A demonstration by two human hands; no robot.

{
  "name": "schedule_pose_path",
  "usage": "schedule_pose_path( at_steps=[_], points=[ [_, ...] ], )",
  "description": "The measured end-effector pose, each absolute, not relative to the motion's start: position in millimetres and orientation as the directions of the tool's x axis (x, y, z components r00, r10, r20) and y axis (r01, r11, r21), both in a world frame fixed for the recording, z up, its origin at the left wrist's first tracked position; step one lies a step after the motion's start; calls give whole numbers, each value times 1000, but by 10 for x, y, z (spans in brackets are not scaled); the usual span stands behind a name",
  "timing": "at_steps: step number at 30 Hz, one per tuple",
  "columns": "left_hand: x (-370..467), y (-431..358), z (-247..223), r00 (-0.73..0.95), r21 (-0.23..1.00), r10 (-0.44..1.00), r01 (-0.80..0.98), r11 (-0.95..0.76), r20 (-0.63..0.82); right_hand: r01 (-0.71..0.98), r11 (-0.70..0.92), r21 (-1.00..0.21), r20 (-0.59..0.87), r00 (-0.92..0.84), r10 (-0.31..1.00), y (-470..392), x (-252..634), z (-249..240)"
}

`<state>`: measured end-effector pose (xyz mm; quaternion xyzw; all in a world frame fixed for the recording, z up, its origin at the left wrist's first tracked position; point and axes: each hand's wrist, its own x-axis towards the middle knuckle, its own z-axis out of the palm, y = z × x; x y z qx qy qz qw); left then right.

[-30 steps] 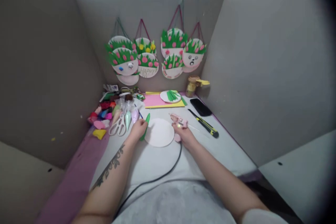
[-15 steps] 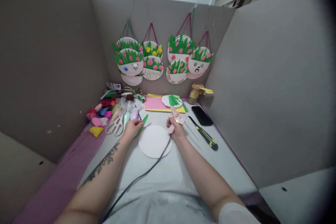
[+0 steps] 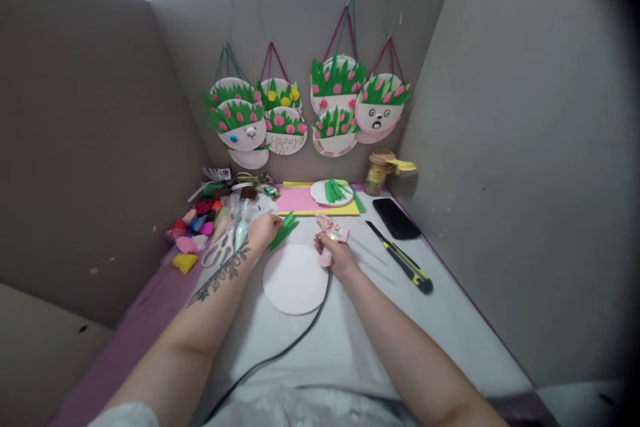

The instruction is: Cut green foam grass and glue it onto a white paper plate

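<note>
My left hand [image 3: 267, 230] is closed at the upper left of a white paper disc [image 3: 294, 280], pinching green paper leaves [image 3: 284, 231]. Several pointed tips fan out beyond my fingertips, and the lower ends lie by the disc's top edge. My right hand [image 3: 340, 255] grips a pink hot glue gun [image 3: 334, 229], its nozzle pointing up and left over the table. From the gun's handle a black cord [image 3: 285, 351] runs across the table toward me. A thin glue stick [image 3: 367, 250] juts from the gun's back.
Right of my hands lie a yellow-black utility knife [image 3: 407, 267] and a phone [image 3: 397, 218]. White scissors [image 3: 220, 248] and colourful clay packs [image 3: 193, 230] crowd the left. Behind are pink paper [image 3: 300, 199], a plate with green strips [image 3: 320, 192], a jar [image 3: 377, 173] and hanging plate crafts [image 3: 287, 137].
My left hand has moved right and slightly up, and several green leaf tips show where one was seen. The view has shifted; my right hand still holds the glue gun.
</note>
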<state>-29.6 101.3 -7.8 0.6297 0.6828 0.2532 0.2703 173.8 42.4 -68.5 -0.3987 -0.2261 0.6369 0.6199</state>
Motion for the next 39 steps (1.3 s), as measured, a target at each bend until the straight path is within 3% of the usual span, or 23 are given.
schedule_pose_path(
  at_steps=[4, 10, 23, 30, 39],
  points=[
    [-349, 999, -114, 35, 405, 998, 913, -54, 53, -597, -130, -791, -222, 82, 972, 438, 1727, -691],
    [-388, 1060, -110, 48, 270, 996, 960, -67, 78, -584, -106, -805, -181, 71, 981, 451, 1716, -727],
    [-417, 1072, -172, 62, 252, 993, 964, -87, 103, -595, -131, -793, -203, 54, 978, 446, 1735, -677],
    [-382, 1027, -254, 162, 187, 986, 968, -166, 35, -583, -140, -800, -216, 62, 974, 431, 1724, -651],
    [-426, 1114, -262, 131, 209, 991, 970, -123, -25, -534, -121, -837, -181, 62, 982, 422, 1716, -689]
  ],
)
